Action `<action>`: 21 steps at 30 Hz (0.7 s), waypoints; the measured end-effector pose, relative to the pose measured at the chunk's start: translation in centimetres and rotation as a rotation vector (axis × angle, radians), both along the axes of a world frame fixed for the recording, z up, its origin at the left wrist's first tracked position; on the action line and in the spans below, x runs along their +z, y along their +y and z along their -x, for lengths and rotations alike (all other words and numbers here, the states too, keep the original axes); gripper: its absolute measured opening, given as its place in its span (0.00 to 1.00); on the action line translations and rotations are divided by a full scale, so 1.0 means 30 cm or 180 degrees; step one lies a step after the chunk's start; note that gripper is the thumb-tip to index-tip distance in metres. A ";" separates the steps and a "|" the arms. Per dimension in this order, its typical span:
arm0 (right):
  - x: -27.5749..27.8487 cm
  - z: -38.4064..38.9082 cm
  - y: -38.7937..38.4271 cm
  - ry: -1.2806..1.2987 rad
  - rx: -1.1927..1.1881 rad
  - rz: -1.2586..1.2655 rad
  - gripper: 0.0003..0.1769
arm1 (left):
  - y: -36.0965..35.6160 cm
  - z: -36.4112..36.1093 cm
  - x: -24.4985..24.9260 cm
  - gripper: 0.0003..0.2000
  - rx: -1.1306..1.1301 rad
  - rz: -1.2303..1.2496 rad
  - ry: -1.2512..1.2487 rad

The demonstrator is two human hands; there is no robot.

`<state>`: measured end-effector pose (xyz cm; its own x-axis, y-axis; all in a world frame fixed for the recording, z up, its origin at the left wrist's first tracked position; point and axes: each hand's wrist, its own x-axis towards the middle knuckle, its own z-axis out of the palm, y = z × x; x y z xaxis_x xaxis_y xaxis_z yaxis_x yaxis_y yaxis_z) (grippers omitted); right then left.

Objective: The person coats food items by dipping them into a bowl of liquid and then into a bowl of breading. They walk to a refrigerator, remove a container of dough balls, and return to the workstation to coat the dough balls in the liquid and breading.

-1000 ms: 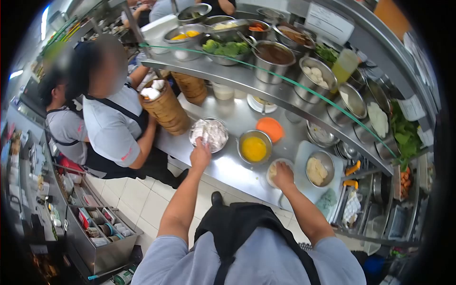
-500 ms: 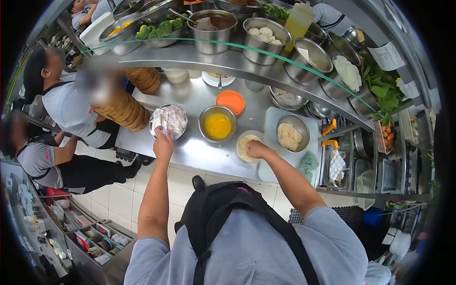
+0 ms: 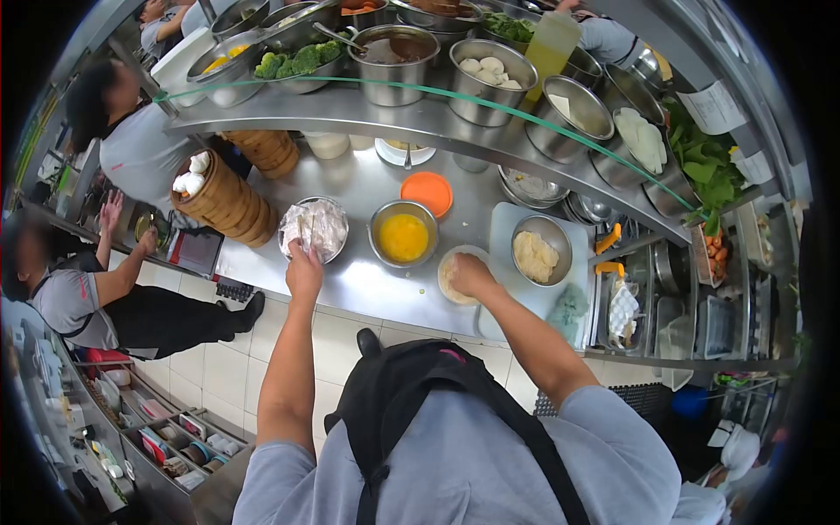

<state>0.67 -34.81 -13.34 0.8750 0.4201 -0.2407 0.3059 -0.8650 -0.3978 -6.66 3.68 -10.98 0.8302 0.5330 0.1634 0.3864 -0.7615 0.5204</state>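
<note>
At the near edge of a metal bowl of white floured pieces [image 3: 322, 222], my left hand [image 3: 304, 268] is closed, its fingers pinched on something I cannot make out. My right hand [image 3: 471, 276] is over a round container of pale crumbs [image 3: 451, 273], fingers curled down; what they hold, if anything, is hidden. Between my hands stands a metal bowl of yellow beaten egg [image 3: 403, 237], with an orange lid [image 3: 426, 194] behind it. Right of my right hand, a bowl of pale yellow food [image 3: 535, 255] rests on a light cutting board [image 3: 504, 224].
Bamboo steamers [image 3: 229, 206] are stacked at the left of the steel counter [image 3: 359, 293]. A raised shelf [image 3: 420, 118] holds metal pots and bowls of food. Two people stand at the left. Orange-handled tools [image 3: 608, 238] lie right of the board.
At the left, one person has turned and leaned away from the steamers, and another has raised their hands. My right hand has shifted slightly over the crumbs. My left hand has barely moved.
</note>
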 end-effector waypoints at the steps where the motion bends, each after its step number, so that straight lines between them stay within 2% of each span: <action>1: 0.046 0.046 0.000 -0.0633 -0.0089 -0.0008 0.23 | -0.003 0.011 -0.005 0.18 0.0023 0.0014 0.0018; 2: 0.072 0.066 0.003 -0.0606 -0.0084 -0.0002 0.23 | -0.003 0.016 -0.006 0.18 -0.0009 0.0019 -0.0005; 4: 0.108 0.060 0.012 -0.0428 0.0100 0.0475 0.30 | -0.002 0.005 -0.001 0.18 -0.0042 0.0015 -0.0054; 8: 0.055 0.014 0.003 -0.0346 -0.0215 0.0486 0.30 | 0.000 0.010 0.008 0.18 -0.0014 0.0062 0.0005; 10: 0.127 -0.035 -0.018 0.0236 -0.0423 0.0287 0.26 | -0.001 0.011 0.007 0.18 -0.0011 0.0065 0.0026; 11: 0.155 -0.068 -0.035 0.0250 -0.0431 0.0296 0.26 | 0.000 0.011 0.005 0.18 -0.0028 0.0041 0.0037; 13: 0.190 -0.129 -0.088 0.0894 -0.0038 0.0302 0.20 | -0.001 0.010 0.002 0.18 -0.0057 0.0026 0.0049; 14: 0.172 -0.131 -0.117 0.0508 -0.0108 -0.0005 0.18 | 0.000 0.008 0.001 0.17 -0.0048 0.0038 0.0043; 15: 0.184 -0.138 -0.113 0.0510 -0.0109 -0.0001 0.18 | 0.001 0.009 0.002 0.17 -0.0035 0.0047 0.0040; 17: 0.206 -0.161 -0.092 0.0970 0.0169 0.0369 0.17 | -0.001 0.009 0.005 0.17 -0.0014 0.0037 0.0037; 21: -0.002 -0.061 -0.054 0.1028 0.0139 0.0369 0.17 | -0.003 0.005 0.004 0.17 -0.0020 0.0013 0.0081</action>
<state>2.50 -36.43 -13.39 0.7276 0.4091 -0.5506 0.2179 -0.8990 -0.3799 -6.82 3.58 -10.84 0.8374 0.5283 0.1401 0.3947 -0.7618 0.5137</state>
